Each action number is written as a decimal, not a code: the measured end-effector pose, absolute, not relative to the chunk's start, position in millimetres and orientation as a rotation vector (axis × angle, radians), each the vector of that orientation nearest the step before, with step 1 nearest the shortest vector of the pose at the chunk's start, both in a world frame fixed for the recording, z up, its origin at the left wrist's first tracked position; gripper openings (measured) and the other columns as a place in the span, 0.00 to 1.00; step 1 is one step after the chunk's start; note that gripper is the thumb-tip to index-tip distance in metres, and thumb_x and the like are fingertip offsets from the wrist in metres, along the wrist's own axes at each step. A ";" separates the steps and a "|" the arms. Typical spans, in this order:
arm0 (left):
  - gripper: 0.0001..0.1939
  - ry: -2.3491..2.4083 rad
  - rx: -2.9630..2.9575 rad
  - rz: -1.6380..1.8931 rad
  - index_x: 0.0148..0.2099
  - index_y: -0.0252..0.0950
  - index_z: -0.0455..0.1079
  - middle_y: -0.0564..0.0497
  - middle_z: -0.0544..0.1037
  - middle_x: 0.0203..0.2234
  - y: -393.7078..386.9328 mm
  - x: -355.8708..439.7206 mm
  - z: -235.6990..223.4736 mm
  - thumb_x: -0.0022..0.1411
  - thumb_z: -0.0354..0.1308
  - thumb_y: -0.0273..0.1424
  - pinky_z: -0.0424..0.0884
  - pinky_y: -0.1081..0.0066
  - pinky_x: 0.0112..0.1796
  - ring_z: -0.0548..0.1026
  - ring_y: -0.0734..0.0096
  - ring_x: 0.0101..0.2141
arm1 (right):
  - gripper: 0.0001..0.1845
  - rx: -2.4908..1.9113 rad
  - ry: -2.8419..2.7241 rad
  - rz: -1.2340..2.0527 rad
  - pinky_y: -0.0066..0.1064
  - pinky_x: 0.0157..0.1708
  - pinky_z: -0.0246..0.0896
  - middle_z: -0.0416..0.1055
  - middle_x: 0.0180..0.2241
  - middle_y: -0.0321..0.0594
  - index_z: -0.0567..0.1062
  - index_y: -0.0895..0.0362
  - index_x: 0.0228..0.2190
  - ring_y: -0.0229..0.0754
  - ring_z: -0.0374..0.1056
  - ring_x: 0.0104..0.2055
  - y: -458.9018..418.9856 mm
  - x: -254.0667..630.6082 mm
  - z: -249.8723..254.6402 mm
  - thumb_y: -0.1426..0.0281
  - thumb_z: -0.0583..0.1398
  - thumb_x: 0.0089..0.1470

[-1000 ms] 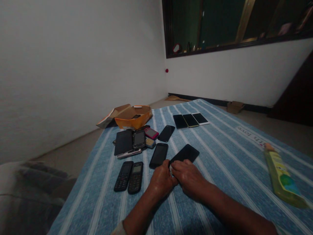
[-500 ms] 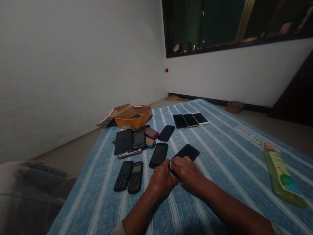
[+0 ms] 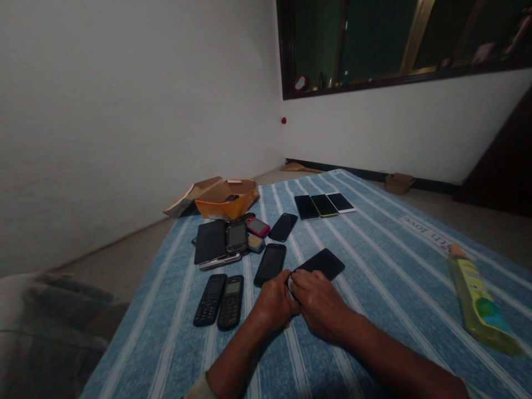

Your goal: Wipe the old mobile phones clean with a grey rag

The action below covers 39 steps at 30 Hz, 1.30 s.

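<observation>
A black smartphone (image 3: pixel 326 264) slants away from me, its near end covered by both hands. My left hand (image 3: pixel 275 300) is closed round that near end, thumb and fingers bent. Over the lower part of the screen lies my right hand (image 3: pixel 318 299), its fingers curled together on a small white thing (image 3: pixel 290 281), perhaps a wipe, mostly hidden. Just left of the hands lies another black smartphone (image 3: pixel 270 264), with one more dark smartphone (image 3: pixel 283 227) beyond it. Two keypad phones, one (image 3: pixel 210 300) beside the other (image 3: pixel 230 302), lie left of my left hand.
An open orange cardboard box (image 3: pixel 226 208) stands at the far left, before a pile of phones (image 3: pixel 210 241). Three smartphones (image 3: pixel 325 205) lie in a row at the back. A bottle of yellow-green liquid (image 3: pixel 482 307) lies at the right on the striped cloth (image 3: pixel 386 277).
The held smartphone's far end has shifted slightly right and toward me. My right hand has moved a little down with it; the left hand stays nearly in place.
</observation>
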<state>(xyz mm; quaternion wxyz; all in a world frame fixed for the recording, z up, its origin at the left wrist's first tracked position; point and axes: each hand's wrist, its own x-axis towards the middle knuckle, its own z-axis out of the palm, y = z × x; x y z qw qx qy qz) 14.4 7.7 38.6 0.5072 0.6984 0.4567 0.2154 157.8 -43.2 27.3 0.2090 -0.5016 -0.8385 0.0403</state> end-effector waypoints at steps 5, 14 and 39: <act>0.28 1.047 1.644 0.424 0.51 0.33 0.66 0.61 0.73 0.17 8.5 13.1 44.7 0.43 0.58 0.22 0.58 0.79 0.12 0.66 0.77 0.11 | 0.19 -1.402 -2.388 0.162 0.42 0.51 0.55 0.68 0.50 0.51 0.69 0.63 0.50 0.50 0.60 0.55 -47.0 161.9 31.8 0.81 0.54 0.56; 0.32 1.026 1.613 0.344 0.55 0.32 0.65 0.62 0.71 0.14 13.6 11.5 45.3 0.45 0.62 0.23 0.60 0.79 0.11 0.66 0.77 0.11 | 0.10 -1.324 -2.275 0.017 0.38 0.40 0.59 0.71 0.38 0.46 0.74 0.60 0.39 0.46 0.65 0.42 -39.2 163.7 17.5 0.80 0.54 0.60; 0.20 0.784 1.268 0.738 0.43 0.28 0.76 0.52 0.77 0.18 4.9 13.2 48.5 0.47 0.64 0.30 0.68 0.76 0.20 0.73 0.73 0.18 | 0.16 -0.943 -1.851 0.175 0.36 0.46 0.68 0.74 0.44 0.49 0.74 0.59 0.45 0.45 0.70 0.48 -49.7 160.8 37.7 0.79 0.51 0.61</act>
